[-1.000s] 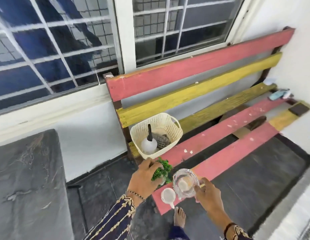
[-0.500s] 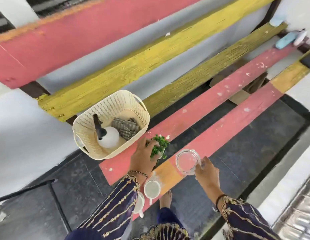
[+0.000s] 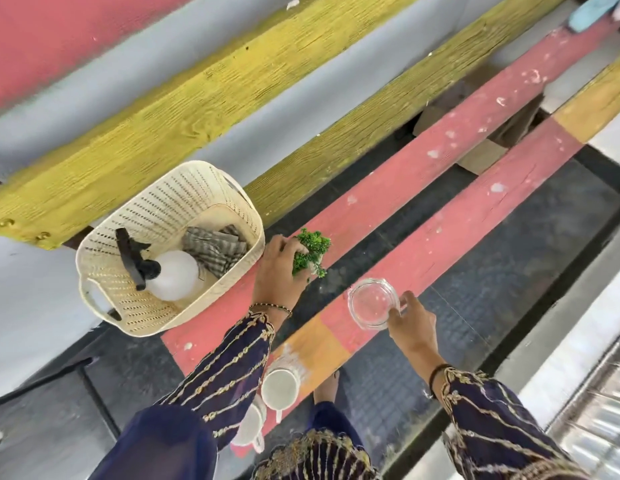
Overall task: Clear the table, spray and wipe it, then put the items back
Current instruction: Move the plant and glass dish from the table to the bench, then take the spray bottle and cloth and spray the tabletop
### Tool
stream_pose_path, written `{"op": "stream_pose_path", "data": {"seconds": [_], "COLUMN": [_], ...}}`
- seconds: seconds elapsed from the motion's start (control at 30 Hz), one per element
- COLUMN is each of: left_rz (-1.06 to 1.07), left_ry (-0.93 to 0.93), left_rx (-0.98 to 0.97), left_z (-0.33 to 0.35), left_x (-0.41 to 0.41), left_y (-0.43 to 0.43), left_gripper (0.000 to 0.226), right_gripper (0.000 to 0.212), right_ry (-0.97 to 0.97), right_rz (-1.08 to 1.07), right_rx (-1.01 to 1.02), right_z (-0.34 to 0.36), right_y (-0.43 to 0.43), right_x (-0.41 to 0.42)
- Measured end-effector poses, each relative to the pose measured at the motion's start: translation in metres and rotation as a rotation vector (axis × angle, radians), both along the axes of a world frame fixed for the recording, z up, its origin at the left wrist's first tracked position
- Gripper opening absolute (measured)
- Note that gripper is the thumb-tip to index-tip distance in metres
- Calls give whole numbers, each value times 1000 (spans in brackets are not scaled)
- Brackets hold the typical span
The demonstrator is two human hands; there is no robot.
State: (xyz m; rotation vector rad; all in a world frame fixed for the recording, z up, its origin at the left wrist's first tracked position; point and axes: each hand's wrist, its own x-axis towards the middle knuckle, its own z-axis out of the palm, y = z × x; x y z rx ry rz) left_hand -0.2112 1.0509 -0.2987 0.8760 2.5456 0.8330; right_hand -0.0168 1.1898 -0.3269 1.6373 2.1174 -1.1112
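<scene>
My left hand (image 3: pixel 279 271) grips a small green plant (image 3: pixel 311 249) resting on a pink slat of the bench (image 3: pixel 422 174). My right hand (image 3: pixel 410 318) holds the rim of a clear glass jar (image 3: pixel 370 306) standing on the front pink slat. A cream plastic basket (image 3: pixel 156 216) sits at the bench's left end, just left of my left hand. Inside it lie a white spray bottle (image 3: pixel 173 280) with a black trigger and a striped cloth (image 3: pixel 215 249). Two white cups (image 3: pixel 280 388) stand near the front slat's near end, partly hidden by my left sleeve.
The bench has pink and yellow slats with dark gaps between them. A light blue object (image 3: pixel 590 8) lies at its far right end. Dark floor tiles (image 3: pixel 509 271) show below, and my bare foot (image 3: pixel 327 386) stands under the front edge.
The view has tilted down and closer to the bench. Both hands have lowered the plant and the jar onto the slats, and a second cup has come into view.
</scene>
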Motion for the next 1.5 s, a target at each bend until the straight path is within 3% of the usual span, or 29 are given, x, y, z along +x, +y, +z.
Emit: {"op": "stream_pose_path", "data": {"seconds": [0.33,0.7,0.87,1.0,1.17,1.27,1.4,1.5], "left_rz": [95,10,-12,20,148,322,659,766], "left_ry": [-30,24,10,19,181,281,276,60], "left_rx": [59,-21,-5,-2,256,309,237,99], "left_z": [-16,-4,9,24,59,74,82,77], "left_x": [-1,1,0,-1,-1,-9,-34,-54], "left_y": [11,3,-12,-33,-76,-107,-154,-171], "left_gripper": [26,38,48,48,22,15,21,48], "right_gripper": [28,40,44,31,20,22,21,36], "right_ry": [-26,-84,29,216,558,733,809,738], "right_rz": [31,225,331,440,541,645,713,767], "right_rx": [-52,192,254,309,308,277,239,168], "right_z": [-12,4,17,32,57,70,79,75], "right_y": [12,4,-16,-48,-105,-140,-180,-202], "right_x": [6,-7,-27,-54,-103,-137,-181,-207]}}
